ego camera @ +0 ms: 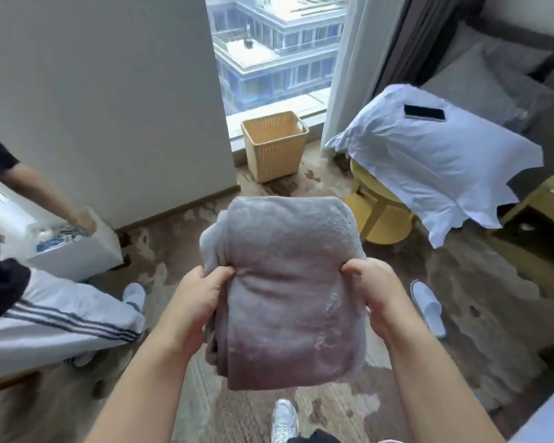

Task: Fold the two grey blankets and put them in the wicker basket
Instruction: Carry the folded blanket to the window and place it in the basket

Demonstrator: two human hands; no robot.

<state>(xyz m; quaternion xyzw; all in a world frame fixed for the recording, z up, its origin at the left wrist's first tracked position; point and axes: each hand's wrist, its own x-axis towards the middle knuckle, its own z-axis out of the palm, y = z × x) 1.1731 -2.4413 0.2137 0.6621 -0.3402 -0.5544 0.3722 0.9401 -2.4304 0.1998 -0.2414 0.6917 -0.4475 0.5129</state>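
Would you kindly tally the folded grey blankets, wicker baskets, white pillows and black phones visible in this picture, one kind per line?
grey blanket: 1
wicker basket: 1
white pillow: 1
black phone: 1
Total: 4

The blanket (285,292) sits between the left hand (199,302) and right hand (378,295), the basket (274,148) on the floor (461,298) behind it below the window (279,49), and 1 phone (424,112) on a pillow (429,161) to the right.

grey blanket (285,292), tan wicker basket (274,145)
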